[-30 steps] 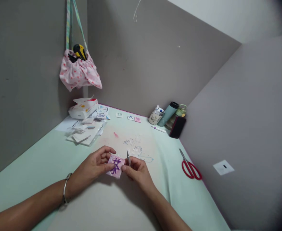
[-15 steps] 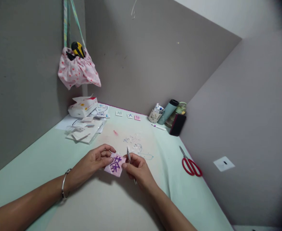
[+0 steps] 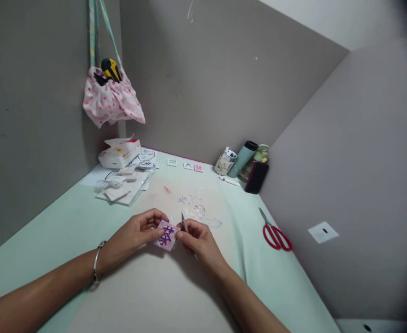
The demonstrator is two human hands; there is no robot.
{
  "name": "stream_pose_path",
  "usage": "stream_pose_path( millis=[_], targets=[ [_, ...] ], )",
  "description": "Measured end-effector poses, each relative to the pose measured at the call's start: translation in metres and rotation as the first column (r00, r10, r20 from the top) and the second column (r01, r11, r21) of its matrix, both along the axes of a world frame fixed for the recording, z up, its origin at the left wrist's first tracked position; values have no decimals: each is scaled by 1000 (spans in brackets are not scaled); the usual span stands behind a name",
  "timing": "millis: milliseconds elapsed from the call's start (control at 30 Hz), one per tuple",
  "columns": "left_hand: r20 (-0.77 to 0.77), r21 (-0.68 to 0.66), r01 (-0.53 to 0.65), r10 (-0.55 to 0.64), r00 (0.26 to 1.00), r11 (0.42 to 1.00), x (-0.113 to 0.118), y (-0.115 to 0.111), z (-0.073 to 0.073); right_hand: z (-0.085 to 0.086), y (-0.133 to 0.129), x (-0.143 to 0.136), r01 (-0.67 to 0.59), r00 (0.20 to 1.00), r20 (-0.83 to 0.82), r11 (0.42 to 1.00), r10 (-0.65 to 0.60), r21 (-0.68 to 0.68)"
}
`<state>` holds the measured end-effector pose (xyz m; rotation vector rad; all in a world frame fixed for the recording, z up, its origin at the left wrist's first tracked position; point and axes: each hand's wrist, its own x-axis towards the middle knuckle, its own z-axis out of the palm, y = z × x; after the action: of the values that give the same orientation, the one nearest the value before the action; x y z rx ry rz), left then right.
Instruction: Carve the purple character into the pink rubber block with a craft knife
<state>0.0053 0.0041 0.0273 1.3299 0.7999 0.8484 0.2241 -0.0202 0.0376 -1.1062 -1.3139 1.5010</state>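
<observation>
My left hand (image 3: 146, 228) pinches the left side of a small pink square block (image 3: 166, 248) with a purple carved character on its face. With thumb and fingertips my right hand (image 3: 200, 237) touches the block's right edge. The same hand holds a slim metal craft knife (image 3: 184, 223), its pointed blade upward and its tail showing below the fingers. The block is held tilted above the work mat. Beyond my hands, pale shavings (image 3: 198, 211) and bits lie scattered on the mat.
Red-handled scissors (image 3: 276, 237) lie at the right. Toward the back stand a pen cup (image 3: 225, 163), a teal tumbler (image 3: 244, 158) and a dark phone (image 3: 257, 177). Small character tiles (image 3: 188, 166) line the far edge. Packets (image 3: 118, 189) and a white box (image 3: 120, 154) sit at left.
The pink block has turned slightly and tilted in my fingers. The knife stays in my right hand, its tip shifted a little left. The view has moved very slightly.
</observation>
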Motion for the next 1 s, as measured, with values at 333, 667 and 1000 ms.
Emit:
stream_pose_path(
  millis=[333, 667, 1000],
  targets=[
    [-12, -3, 0, 0, 1000, 1000, 4, -2, -7, -2, -3, -7, -17, 1000, -22, 1000, 17, -6],
    [-64, 8, -2, 3, 998, 1000, 2, 0, -11, -10, -2, -7, -36, 997, 66, 999, 38, -26],
    [-310, 214, -14, 81, 947, 977, -3, 4, -5, 9, 0, 22, 6, 913, 395, 971, -104, 241]
  ],
)
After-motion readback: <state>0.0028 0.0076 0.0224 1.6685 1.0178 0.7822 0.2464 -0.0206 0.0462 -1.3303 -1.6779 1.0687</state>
